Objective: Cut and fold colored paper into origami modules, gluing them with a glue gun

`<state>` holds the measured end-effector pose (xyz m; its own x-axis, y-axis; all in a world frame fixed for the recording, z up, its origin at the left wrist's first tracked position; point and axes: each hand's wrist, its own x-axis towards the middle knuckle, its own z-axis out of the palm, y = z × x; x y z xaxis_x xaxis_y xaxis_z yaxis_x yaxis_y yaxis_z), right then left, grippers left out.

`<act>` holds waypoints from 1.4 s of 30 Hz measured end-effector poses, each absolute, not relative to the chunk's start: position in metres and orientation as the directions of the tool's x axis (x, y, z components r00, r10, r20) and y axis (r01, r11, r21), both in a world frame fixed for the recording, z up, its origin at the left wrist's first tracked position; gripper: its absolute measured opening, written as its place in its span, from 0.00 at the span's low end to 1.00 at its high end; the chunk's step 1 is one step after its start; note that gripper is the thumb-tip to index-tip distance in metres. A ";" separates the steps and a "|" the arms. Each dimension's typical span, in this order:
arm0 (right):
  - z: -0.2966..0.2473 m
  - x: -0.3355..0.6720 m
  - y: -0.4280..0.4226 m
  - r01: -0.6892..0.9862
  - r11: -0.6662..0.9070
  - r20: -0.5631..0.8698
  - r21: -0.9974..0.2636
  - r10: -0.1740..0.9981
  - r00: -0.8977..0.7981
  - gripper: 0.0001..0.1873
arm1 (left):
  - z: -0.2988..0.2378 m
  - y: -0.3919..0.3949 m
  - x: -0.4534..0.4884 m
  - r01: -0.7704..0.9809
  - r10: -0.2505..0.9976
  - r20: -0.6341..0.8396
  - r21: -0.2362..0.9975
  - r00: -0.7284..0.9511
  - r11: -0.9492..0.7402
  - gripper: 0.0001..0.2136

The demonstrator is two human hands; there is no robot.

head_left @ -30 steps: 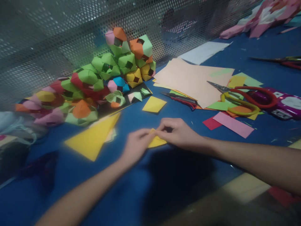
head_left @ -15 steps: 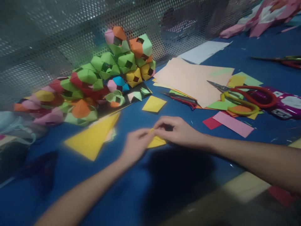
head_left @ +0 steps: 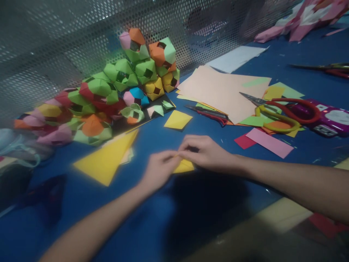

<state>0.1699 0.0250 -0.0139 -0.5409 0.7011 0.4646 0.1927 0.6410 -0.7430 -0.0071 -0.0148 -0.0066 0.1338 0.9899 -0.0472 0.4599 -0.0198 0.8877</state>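
Between my two hands is a small folded piece of yellow paper, low over the blue table. My left hand pinches it from the left, its fingertips meeting those of the other hand. From the right, my right hand has thumb and forefinger closed on the top of the paper. The fingers cover most of the fold. Just beyond the hands lies a yellow folded diamond. A larger yellow paper triangle rests to the left, on top of some paler paper.
Colourful folded paper balls are piled against a perforated metal panel. Peach paper sheets, red-and-yellow scissors, another pair of scissors, a pink strip and a purple packet lie to the right.
Both hands stay together on the yellow paper. My left fingers have shifted slightly, covering more of the paper's upper tip. The surrounding things lie as before; the view has moved a little.
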 end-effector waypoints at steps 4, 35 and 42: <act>-0.017 0.170 0.026 0.221 0.763 0.588 -0.608 0.619 -0.520 0.09 | -0.005 -0.015 -0.005 0.469 0.994 -0.036 0.883 0.104 -0.017 0.07; -0.022 0.167 0.024 0.298 0.726 0.535 -0.620 0.669 -0.517 0.09 | 0.002 -0.016 -0.004 0.492 0.996 0.068 0.866 0.064 -0.090 0.08; -0.019 0.168 0.025 0.295 0.728 0.535 -0.618 0.665 -0.521 0.09 | -0.002 -0.017 -0.005 0.461 0.996 0.076 0.884 0.038 -0.085 0.10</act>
